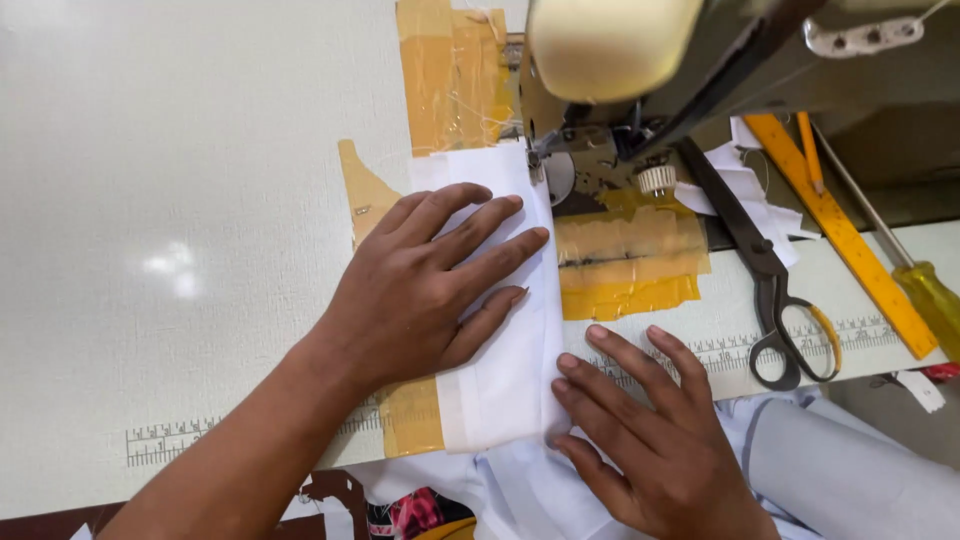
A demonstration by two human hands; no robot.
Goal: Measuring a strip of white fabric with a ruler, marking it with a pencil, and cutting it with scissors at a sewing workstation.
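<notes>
On the counter (150,200), below the sewing machine's needle, left hand (425,285) lies flat with fingers spread on folded white cloth (505,370); right hand (640,440) presses its edge, fingers together, beside yellow tape patches (625,265).

The off-white table (180,200) carries a folded white fabric strip (505,340); yellow tape patches (625,265) are stuck beside it; black scissors (765,275), an orange ruler (845,235) and a yellow-handled screwdriver (915,275) lie to the right.
</notes>
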